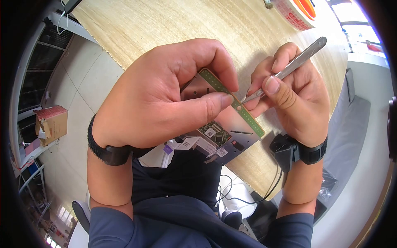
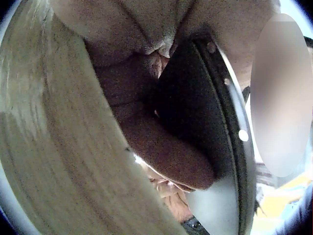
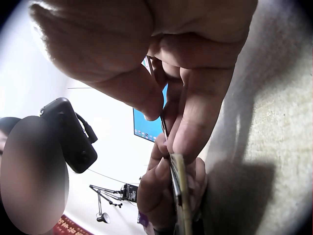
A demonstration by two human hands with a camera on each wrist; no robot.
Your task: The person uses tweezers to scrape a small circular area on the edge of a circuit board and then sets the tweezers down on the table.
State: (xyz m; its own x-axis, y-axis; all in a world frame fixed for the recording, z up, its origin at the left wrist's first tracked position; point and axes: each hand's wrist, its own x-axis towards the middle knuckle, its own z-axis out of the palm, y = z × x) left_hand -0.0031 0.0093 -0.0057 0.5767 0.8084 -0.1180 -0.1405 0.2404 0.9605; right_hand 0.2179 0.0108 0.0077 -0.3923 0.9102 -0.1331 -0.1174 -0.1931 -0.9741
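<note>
My left hand [image 1: 161, 91] grips a flat metal-backed panel [image 1: 233, 118] by its upper edge, thumb on the near face and fingers behind. A green circuit strip [image 1: 253, 124] runs along that edge, and a small circuit board [image 1: 215, 134] with chips sits lower on the face. My right hand [image 1: 300, 93] pinches a slim metal scalpel [image 1: 304, 56] between thumb and fingers, its handle slanting up to the right. The scalpel's tip is right at the green strip, beside my left thumb. In the left wrist view the panel's far side [image 2: 195, 103] is dark, with a finger across it.
The panel is held above the corner of a wooden table [image 1: 140, 25]. A red-and-white round container [image 1: 291, 14] with something orange in it stands at the far edge, near a brush tip [image 1: 268, 4]. A black cable [image 1: 271, 192] hangs by a white bin [image 1: 242, 202]. A cardboard box [image 1: 53, 124] is left.
</note>
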